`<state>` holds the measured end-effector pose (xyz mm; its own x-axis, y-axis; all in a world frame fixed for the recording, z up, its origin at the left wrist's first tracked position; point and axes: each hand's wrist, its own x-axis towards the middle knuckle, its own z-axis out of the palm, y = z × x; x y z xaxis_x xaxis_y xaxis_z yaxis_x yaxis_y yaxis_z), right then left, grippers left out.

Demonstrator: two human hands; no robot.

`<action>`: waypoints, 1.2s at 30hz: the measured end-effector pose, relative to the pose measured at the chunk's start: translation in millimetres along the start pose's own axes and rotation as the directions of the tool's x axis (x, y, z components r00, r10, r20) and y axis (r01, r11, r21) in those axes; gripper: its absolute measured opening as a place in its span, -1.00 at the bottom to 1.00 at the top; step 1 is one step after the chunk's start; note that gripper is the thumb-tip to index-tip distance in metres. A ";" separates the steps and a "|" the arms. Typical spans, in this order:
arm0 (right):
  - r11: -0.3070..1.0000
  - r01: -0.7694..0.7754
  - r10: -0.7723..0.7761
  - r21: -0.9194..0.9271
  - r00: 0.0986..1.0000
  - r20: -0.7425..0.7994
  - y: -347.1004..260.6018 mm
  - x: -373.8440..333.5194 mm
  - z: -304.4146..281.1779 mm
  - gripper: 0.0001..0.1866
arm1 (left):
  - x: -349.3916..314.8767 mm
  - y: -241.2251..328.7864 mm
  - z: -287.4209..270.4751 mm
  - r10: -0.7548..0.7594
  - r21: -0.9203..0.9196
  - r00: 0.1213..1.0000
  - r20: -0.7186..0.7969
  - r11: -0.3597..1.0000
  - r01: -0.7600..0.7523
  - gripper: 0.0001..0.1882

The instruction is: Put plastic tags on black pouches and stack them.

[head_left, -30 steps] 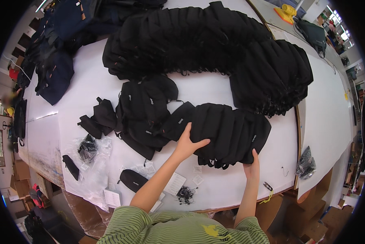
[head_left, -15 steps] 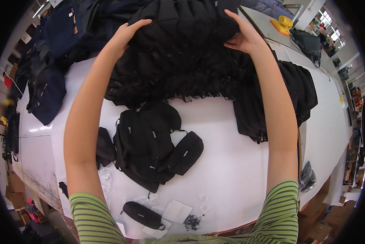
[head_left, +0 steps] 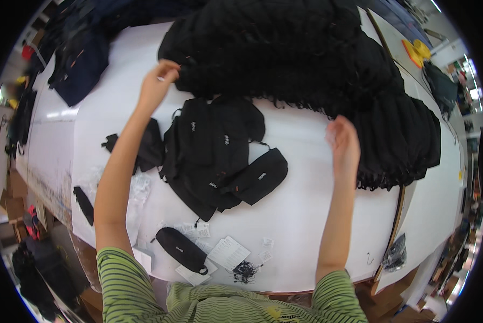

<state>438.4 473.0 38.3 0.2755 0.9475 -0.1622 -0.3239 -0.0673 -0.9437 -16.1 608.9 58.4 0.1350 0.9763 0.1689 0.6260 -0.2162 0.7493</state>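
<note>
A long heap of black fabric pouches [head_left: 273, 48] with a fringe of small loops lies across the far side of the table. My left hand [head_left: 160, 83] is off the heap's left end, fingers loosely bent with a gap between thumb and fingers and nothing seen in them. Beside the heap's near edge, right of centre, my right hand [head_left: 342, 142] is smeared by motion; I see nothing in it, but its fingers are unclear. Between my arms lie overlapping black bags [head_left: 203, 145] and a black pouch [head_left: 262, 176] at their right.
Nearer me are a slim black case [head_left: 181, 250], paper tags [head_left: 229, 253] and a tangle of black cords [head_left: 245, 272]. Clear plastic bags [head_left: 136, 188] lie by my left arm. Dark blue fabric [head_left: 82, 67] is at far left, a yellow tool [head_left: 415, 52] at far right.
Both hands have come off the black heap and drawn back toward me; the heap sits further right in view. The view has shifted, and the nearer bags appear a little higher.
</note>
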 end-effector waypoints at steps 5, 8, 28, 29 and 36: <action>0.938 -0.151 0.155 -0.311 0.988 -0.013 129.5 -125.4 35.0 -0.53 | -111.6 -52.5 57.2 -0.255 0.295 0.965 0.059 0.928 0.227 -0.50; 0.935 -0.084 0.076 -0.344 0.996 -0.036 136.5 -153.7 64.0 -0.49 | -147.4 -65.2 87.4 -0.302 0.225 0.953 0.029 0.931 0.288 -0.43; 0.670 -0.077 0.162 -0.738 0.986 0.044 124.7 -412.9 0.9 -0.82 | -507.4 46.0 -44.7 -0.374 -0.480 0.733 0.568 0.573 0.664 -0.77; 0.537 -0.004 0.153 -0.843 0.984 0.093 127.1 -409.4 20.1 -0.83 | -510.5 35.1 -37.2 -0.396 -0.414 0.811 0.431 0.712 0.568 -0.79; 0.370 0.172 -0.006 -0.913 0.983 0.183 163.5 -428.2 44.4 -0.90 | -536.7 -3.3 -43.9 -0.329 0.084 0.944 0.023 0.942 0.326 -0.70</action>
<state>227.3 70.1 -33.7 0.1072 0.9890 -0.1015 0.7540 -0.1474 -0.6401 -124.4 85.4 -6.5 -0.0605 0.9929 -0.1021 0.6980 0.1152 0.7067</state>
